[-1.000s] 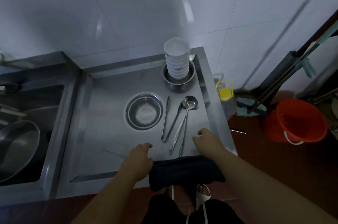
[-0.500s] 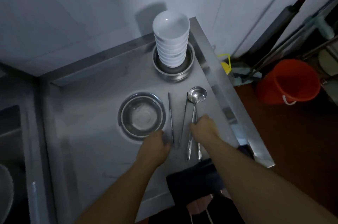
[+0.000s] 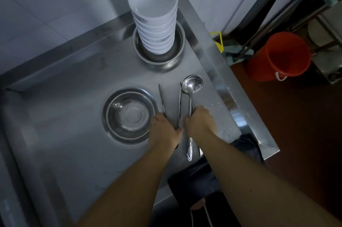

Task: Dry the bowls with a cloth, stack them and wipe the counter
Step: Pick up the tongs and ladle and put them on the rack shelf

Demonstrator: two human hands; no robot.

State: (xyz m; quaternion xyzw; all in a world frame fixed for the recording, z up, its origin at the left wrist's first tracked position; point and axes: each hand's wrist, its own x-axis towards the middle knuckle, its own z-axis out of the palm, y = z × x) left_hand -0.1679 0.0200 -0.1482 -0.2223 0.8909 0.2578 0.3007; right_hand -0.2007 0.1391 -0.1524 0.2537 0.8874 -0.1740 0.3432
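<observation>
Since half a second ago both hands have closed in on the utensils beside the steel bowl (image 3: 129, 115), and the view has drawn nearer. The left hand (image 3: 163, 130) now curls around the tongs (image 3: 179, 104) just right of that bowl; the right hand (image 3: 200, 122) grips the ladle (image 3: 192, 84) handle further right. The stack of white bowls (image 3: 155, 23) — smooth, glossy, round — stands in a second steel basin (image 3: 178, 45) behind the steel bowl, unmoved. The counter (image 3: 74, 134) is brushed stainless steel with a raised rim. The dark cloth (image 3: 194, 178) hangs limp over the counter edge, in front of the bowl and under the right forearm.
</observation>
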